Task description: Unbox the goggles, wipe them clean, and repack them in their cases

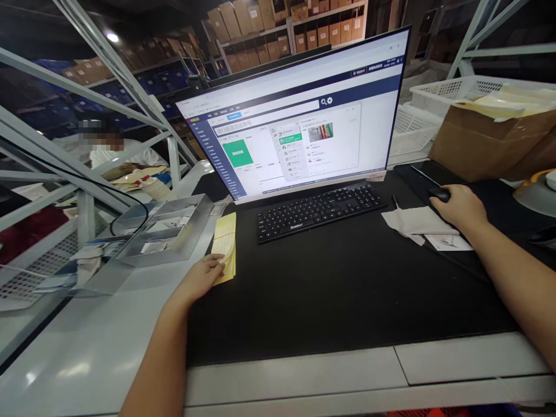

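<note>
My left hand (204,279) is at the lower part of a stack of yellow label sheets (225,230), on the left edge of the black desk mat (304,295). Its fingers are curled on the top sheet, whose lower end is slightly bent up. Over on the right, my right hand (463,205) is wrapped round a black computer mouse (442,194). Between the hands lies a black keyboard (319,211), below a large tilted monitor (295,116) that shows a web page with a chat window over it.
Grey divided trays (174,226) with small papers stand at left, beside metal frame bars. A crumpled pale cloth or bag (417,221) and a white card (449,242) lie near the mouse. A brown paper bag (482,139) and white baskets stand right. Another person sits far left.
</note>
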`<move>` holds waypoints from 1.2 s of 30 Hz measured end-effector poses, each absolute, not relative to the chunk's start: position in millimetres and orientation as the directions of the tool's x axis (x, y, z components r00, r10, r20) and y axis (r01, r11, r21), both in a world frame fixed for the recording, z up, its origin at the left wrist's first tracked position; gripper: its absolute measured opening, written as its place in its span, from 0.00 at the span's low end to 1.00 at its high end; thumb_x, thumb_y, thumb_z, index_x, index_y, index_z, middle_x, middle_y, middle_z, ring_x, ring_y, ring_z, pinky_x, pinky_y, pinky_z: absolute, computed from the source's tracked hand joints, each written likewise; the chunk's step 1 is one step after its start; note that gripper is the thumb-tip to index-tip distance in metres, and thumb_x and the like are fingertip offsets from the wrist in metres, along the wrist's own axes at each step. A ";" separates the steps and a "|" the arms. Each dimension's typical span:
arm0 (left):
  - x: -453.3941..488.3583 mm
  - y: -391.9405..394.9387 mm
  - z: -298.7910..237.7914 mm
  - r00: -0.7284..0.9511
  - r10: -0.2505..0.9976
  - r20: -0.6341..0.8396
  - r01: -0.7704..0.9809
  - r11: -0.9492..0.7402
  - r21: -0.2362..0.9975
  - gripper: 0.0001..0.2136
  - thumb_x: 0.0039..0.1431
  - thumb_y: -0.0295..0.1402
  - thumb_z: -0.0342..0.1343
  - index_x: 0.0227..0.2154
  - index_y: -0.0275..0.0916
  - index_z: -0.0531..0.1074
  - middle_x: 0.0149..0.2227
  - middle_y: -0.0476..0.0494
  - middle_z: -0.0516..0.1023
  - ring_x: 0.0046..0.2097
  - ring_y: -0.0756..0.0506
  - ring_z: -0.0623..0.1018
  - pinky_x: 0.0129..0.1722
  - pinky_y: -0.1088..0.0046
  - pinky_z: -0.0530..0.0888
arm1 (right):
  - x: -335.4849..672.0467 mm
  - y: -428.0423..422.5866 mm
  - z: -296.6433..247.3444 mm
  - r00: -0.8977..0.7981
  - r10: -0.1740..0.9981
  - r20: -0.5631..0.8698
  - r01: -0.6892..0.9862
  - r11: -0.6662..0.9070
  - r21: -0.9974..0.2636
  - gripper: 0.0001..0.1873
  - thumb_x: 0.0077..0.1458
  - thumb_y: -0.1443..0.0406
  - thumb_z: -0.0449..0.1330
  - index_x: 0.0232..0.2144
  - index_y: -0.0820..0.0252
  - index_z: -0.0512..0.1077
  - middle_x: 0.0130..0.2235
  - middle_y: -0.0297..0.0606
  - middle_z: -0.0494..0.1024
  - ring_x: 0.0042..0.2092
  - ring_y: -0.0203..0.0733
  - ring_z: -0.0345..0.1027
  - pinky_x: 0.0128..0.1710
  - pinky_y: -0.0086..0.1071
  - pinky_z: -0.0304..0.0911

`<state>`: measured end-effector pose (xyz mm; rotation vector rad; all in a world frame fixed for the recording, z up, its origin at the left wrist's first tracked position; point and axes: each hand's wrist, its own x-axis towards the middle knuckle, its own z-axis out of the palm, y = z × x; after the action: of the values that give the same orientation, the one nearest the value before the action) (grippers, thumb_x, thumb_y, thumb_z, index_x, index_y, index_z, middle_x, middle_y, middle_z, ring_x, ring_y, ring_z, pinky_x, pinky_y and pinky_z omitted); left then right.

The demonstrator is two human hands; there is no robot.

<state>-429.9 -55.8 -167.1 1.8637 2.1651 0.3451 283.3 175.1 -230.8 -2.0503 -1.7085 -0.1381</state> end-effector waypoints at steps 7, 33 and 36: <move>-417.3 -54.2 -166.4 -0.218 0.976 -0.014 0.924 0.211 0.320 0.27 0.54 0.60 0.46 0.19 0.42 0.74 0.54 0.35 0.80 0.55 0.34 0.79 0.59 0.58 0.73 | 276.7 170.3 -224.7 0.286 0.891 0.353 0.937 -0.182 -0.299 0.32 0.58 0.49 0.59 0.57 0.62 0.70 0.55 0.54 0.75 0.54 0.61 0.71 0.50 0.47 0.69; -401.9 -48.4 -181.5 -0.267 0.959 0.098 0.956 0.251 0.150 0.19 0.56 0.51 0.50 0.19 0.42 0.65 0.44 0.32 0.77 0.49 0.35 0.78 0.51 0.61 0.74 | 276.7 162.3 -222.0 0.351 0.887 0.299 0.919 -0.266 -0.291 0.27 0.66 0.50 0.52 0.61 0.52 0.72 0.66 0.46 0.66 0.59 0.54 0.65 0.52 0.42 0.60; -400.3 -47.0 -183.3 -0.267 0.958 0.102 0.957 0.252 0.144 0.17 0.56 0.48 0.50 0.18 0.43 0.65 0.41 0.32 0.78 0.48 0.35 0.78 0.51 0.61 0.74 | 276.5 162.5 -222.0 0.345 0.886 0.310 0.922 -0.258 -0.289 0.27 0.66 0.50 0.52 0.61 0.54 0.73 0.65 0.46 0.67 0.59 0.53 0.65 0.53 0.41 0.60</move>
<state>-400.3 -47.0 -183.3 1.8975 2.4798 0.2782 276.5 162.5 -222.0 -2.1987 -1.5842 -0.1176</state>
